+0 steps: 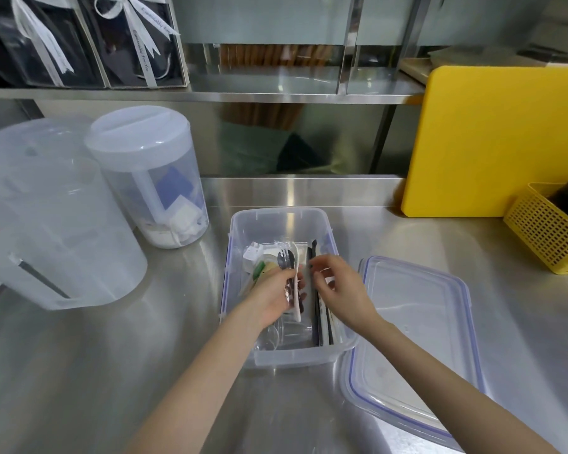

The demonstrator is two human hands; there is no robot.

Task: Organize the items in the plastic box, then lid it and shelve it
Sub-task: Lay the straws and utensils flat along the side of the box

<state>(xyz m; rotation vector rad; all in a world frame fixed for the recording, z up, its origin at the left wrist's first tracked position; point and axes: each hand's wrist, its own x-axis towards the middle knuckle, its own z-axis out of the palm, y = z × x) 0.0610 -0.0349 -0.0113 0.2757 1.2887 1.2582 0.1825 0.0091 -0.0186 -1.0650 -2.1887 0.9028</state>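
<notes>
— Hands first: what has the left hand (271, 298) got?
— Fingers closed round wrapped cutlery (291, 283) inside the plastic box (277, 224), which sits on the tabletop (112, 355).
— And the right hand (340, 290)?
— Just beside it over the box, fingers loosely curled, gripping nothing I can see. The lid (413, 342) lies flat to its right.
</notes>
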